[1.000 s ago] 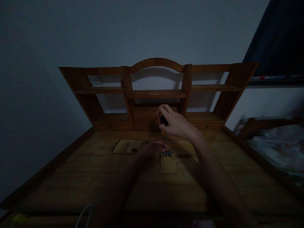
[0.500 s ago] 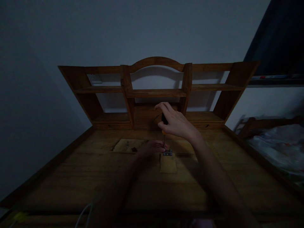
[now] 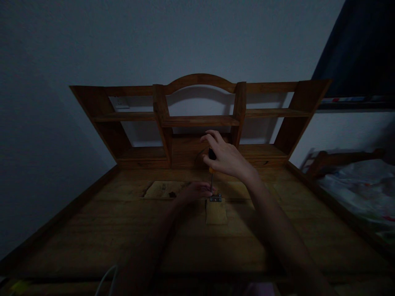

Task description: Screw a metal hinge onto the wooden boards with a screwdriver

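My right hand (image 3: 230, 158) is closed around the black and orange handle of a screwdriver (image 3: 211, 169), thumb on the near side and some fingers raised. The screwdriver stands nearly upright, its thin shaft running down to a small metal hinge (image 3: 215, 198). This hinge lies at the back edge of a small pale wooden piece (image 3: 216, 212) on the desktop. Beside the shaft's lower end is my left hand (image 3: 197, 191), fingertips pressed together by the hinge's left end. Whatever they pinch is too small and dark to make out, and the tip is hidden there.
A wooden shelf unit (image 3: 200, 121) stands at the back of the desk (image 3: 117, 222). Left of my hands lies a pale board (image 3: 157, 190) with dark marks. A white cable (image 3: 106, 275) curves at the front left. Plastic-covered items (image 3: 361, 185) lie beyond the right edge.
The whole view has shifted slightly, so everything appears a little further left. Both hands keep their places at the screwdriver and hinge.
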Motion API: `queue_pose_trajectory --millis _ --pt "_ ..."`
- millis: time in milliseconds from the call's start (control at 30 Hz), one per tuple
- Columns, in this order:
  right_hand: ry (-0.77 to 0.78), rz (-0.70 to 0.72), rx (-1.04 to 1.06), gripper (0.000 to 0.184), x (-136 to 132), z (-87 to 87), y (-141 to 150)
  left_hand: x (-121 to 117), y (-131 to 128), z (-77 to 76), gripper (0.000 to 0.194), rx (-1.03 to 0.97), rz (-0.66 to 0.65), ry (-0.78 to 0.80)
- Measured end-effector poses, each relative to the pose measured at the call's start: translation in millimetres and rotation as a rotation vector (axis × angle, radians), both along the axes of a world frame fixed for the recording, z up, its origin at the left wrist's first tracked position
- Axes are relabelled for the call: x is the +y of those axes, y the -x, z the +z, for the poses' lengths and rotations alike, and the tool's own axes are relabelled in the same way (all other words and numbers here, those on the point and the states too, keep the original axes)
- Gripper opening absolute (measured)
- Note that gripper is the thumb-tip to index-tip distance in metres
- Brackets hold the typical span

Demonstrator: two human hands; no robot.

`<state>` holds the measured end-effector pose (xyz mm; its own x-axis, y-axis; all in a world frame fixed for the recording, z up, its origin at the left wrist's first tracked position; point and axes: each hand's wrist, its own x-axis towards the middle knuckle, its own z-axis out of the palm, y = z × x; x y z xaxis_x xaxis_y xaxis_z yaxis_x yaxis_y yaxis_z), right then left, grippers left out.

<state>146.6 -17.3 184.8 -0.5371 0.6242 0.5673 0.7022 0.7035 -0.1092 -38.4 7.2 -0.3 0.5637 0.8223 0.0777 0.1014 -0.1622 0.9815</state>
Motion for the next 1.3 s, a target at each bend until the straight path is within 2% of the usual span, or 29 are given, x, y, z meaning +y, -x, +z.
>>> queue_pose_trajectory --millis 167,233,467,700,800,1033,1300 --pt "-0.03 -0.157 -0.059 0.045 5 -6.9 2 1 1 0.9 0.036 0.009 -0.017 -0.024" --pt "-0.025 -0.168 -0.07 0.042 5 -6.3 1 1 1 0.6 0.036 0.013 -0.015 -0.025" --pt "0.015 -0.023 -0.029 0.051 -2 0.4 0 -1 0 1.2 0.034 0.0 -0.005 -0.009" --pt "-0.024 -0.076 -0.023 0.038 3 -4.5 1 -4 -1 5.6 0.034 0.009 0.008 -0.017" --pt "-0.022 -0.043 -0.007 0.033 4 -4.7 0 -2 0 3.0 0.034 0.009 0.009 -0.022" --pt "0.004 0.053 0.094 0.035 7 -6.6 2 4 1 -7.9 0.036 -0.041 0.016 0.025" --pt "-0.018 0.158 0.247 0.035 13 -0.2 -5 1 -1 -3.9 0.037 -0.026 0.078 -0.003"
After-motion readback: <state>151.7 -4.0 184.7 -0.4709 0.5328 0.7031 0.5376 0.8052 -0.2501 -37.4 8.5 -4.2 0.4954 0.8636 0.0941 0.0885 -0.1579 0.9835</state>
